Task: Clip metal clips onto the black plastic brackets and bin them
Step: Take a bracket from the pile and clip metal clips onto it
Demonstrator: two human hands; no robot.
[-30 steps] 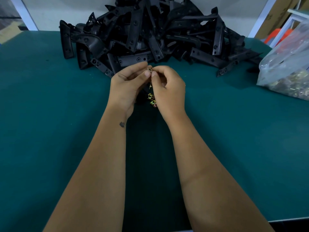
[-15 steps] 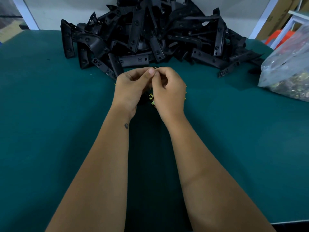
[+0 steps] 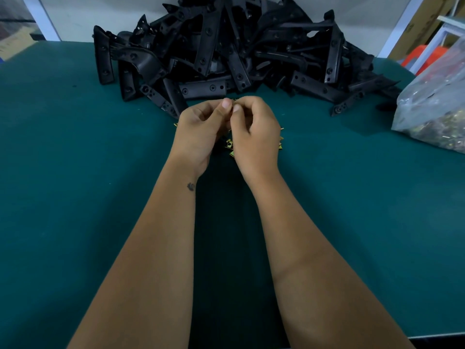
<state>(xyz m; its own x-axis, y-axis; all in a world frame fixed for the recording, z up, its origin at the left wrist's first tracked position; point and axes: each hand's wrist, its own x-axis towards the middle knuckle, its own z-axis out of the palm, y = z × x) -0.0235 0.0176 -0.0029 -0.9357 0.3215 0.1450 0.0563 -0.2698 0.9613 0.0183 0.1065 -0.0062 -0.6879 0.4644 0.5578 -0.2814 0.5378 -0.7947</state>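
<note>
Both hands meet just above the green surface [image 3: 75,172], close in front of the heap of black brackets [image 3: 226,46]. The left hand [image 3: 201,132] and the right hand [image 3: 254,134] each have fingers curled in, thumb tips nearly touching, and between them sits something tiny and brassy, most likely 1 metal clip [image 3: 235,101], though it is too small to be sure. So each grip is closed to a fine pinch on that piece, with no bracket in either hand. A small scatter of loose clips [image 3: 230,147] lies on the surface under and just beside the hands. The step in hand looks like separating or turning 1 clip ready for fitting. To do it well, I would keep the pinch light, turn the open mouth of the clip outward, then free 1 hand to fetch a bracket from the near edge of the heap, where single pieces lie flat. As for containers, 1 clear plastic bag [image 3: 432,102] sits at the right edge, slumped on the surface and holding a mass of what look like more brassy clips. No bin for finished brackets shows in this view.
</note>
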